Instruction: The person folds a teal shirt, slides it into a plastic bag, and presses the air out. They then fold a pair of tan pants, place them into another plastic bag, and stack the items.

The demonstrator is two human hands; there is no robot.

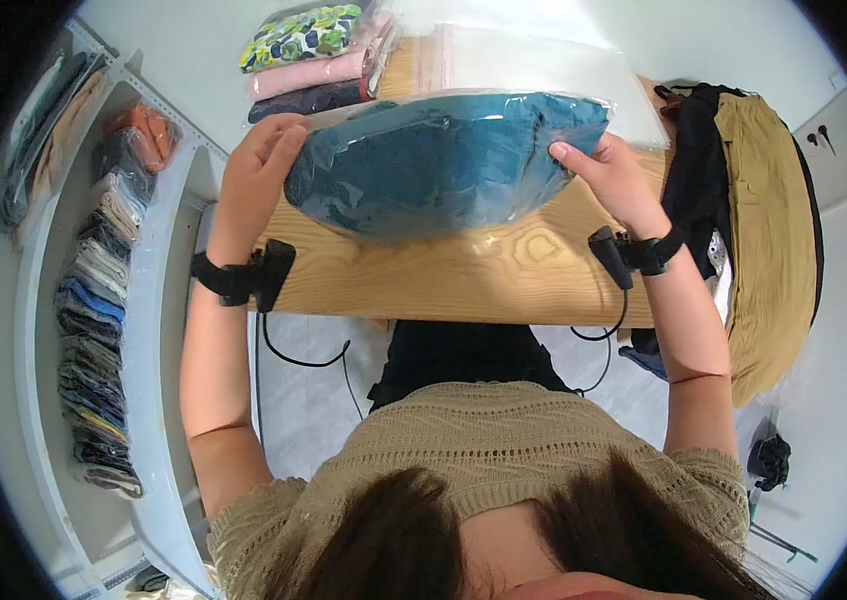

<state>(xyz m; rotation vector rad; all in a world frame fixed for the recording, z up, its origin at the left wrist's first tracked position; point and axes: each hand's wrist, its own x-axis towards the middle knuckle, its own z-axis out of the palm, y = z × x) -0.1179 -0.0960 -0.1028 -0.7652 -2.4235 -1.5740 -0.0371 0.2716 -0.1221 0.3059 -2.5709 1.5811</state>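
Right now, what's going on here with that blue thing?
A person is holding a clear bag with folded blue cloth inside, just above a wooden table. The left hand grips one end and the right hand grips the other. More folded clothes lie beyond it, and a shelf packed with clothes stands on the left.

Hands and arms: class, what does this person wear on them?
The top is a beige knit with short sleeves, arms bare below. The left wrist and right wrist each wear a black strap carrying a small black box; a thin black cable hangs from each box.
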